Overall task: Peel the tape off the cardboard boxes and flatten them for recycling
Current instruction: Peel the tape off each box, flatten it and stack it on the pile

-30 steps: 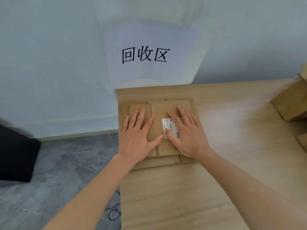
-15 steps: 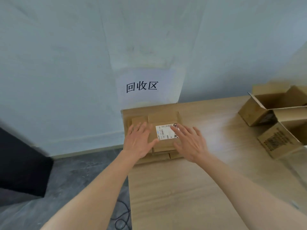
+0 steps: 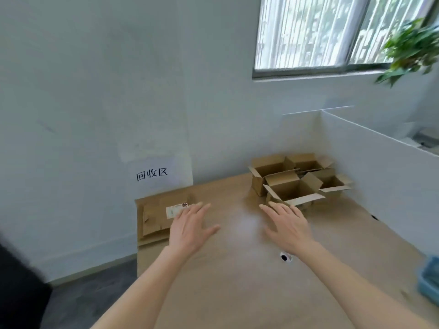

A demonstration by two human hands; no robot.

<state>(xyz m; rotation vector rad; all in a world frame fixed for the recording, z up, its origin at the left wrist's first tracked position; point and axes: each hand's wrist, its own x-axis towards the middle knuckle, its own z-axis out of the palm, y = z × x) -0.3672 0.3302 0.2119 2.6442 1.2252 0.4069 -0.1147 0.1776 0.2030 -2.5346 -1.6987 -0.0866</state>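
Both hands have lifted away from the flattened cardboard [image 3: 156, 216] since a second ago, when they were pressing on it, and the view has swung right to take in more of the room. That flattened stack lies at the far left corner of the wooden table [image 3: 237, 293], a white shipping label [image 3: 177, 210] on its top face, just beyond and to the left of the left hand's fingertips. The left hand [image 3: 190, 230] hangs palm down with fingers spread and relaxed, holding nothing; whether its fingertips overlap the stack's edge cannot be told through the motion blur. The right hand [image 3: 288, 227] mirrors it, palm down, fingers splayed wide and empty, well apart from the left hand over the bare tabletop. Just past the right hand's fingertips stands a cluster of open cardboard boxes [image 3: 292, 184], flaps up, not yet flattened. A small dark hole [image 3: 284, 257] in the table sits beside the right wrist. Behind the flattened stack, a paper sign [image 3: 161, 174] with printed black characters is fixed to the pale wall. A white partition [image 3: 380, 162] runs along the table to the right of the boxes, a blue bin [image 3: 430, 279] sits at the right edge, and a window [image 3: 332, 32] and green plant [image 3: 411, 48] fill the upper right.
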